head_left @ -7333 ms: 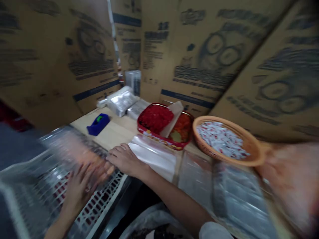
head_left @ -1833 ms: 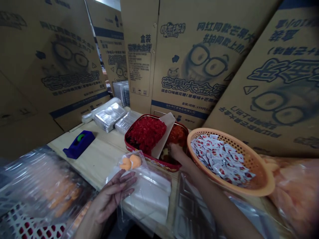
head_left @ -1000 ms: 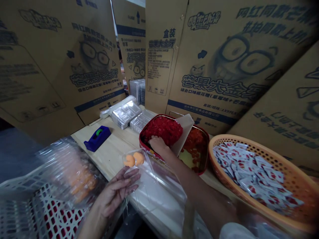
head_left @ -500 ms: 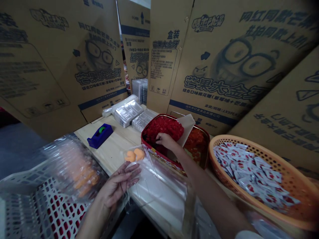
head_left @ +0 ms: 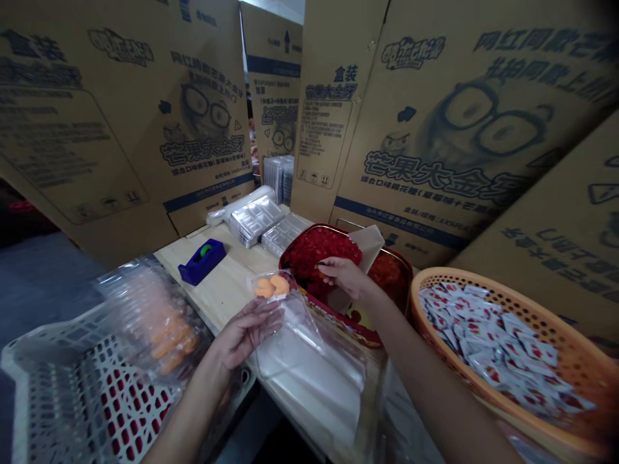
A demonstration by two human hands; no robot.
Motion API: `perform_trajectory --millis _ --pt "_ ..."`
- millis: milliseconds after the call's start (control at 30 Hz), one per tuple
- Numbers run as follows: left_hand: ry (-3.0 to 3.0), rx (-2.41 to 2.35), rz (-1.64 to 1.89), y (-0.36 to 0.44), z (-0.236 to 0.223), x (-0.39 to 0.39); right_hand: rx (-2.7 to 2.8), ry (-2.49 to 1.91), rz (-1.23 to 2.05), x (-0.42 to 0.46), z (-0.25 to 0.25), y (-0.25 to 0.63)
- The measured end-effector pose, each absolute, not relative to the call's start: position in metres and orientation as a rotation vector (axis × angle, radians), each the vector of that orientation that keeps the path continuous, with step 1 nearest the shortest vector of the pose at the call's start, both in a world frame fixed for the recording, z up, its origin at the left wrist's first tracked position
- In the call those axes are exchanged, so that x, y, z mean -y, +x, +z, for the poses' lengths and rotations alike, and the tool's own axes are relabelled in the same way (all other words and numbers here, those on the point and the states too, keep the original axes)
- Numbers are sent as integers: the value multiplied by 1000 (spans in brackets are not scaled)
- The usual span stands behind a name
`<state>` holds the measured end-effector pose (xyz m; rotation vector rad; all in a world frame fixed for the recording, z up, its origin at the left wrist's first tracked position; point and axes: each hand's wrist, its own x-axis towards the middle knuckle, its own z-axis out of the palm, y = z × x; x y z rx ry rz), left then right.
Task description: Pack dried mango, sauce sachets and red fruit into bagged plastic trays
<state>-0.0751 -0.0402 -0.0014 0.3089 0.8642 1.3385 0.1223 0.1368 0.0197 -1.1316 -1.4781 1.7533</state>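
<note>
My left hand (head_left: 252, 332) is palm up with its fingers stretched out, at the near edge of a small clear plastic tray (head_left: 285, 298) holding orange curved pieces (head_left: 271, 285). Whether the fingers bear the tray's weight I cannot tell. Over a red-rimmed tin (head_left: 309, 298) hovers my right hand (head_left: 342, 276), fingertips pinched together; what is between them is too small to make out. Bright red small pieces (head_left: 322, 248) fill the tin's left part, and orange-red ones (head_left: 389, 278) lie right of an upright pale divider (head_left: 370, 245). Clear plastic bags (head_left: 319, 361) lie below both hands.
An orange basket (head_left: 435, 274) of small white-and-red packets (head_left: 493, 341) stands at right. At left are a blue tape dispenser (head_left: 202, 261), stacked clear trays (head_left: 254, 216) and a white crate (head_left: 58, 335) with bagged orange pieces (head_left: 169, 335). Cardboard boxes (head_left: 425, 129) stand behind.
My right hand has risen from among the red pieces and moved slightly right, fingers still pinched. My left hand keeps its place by the tray. The view has shifted a little.
</note>
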Motion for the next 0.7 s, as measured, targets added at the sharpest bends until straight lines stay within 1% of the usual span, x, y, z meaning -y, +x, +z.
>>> perform_trajectory --millis 133,300,533,700 --pt "301 -853 1357 -75 0 34 1403 -1099 1790 -136 23 130" --pt "300 -839 1373 -77 -6 29 1438 -1119 1714 -126 30 135" --pt "345 -764 1368 -77 -11 24 2002 -1037 1696 -67 57 118" --pt "343 -732 1352 -77 -11 23 2249 -996 1559 -41 54 104"
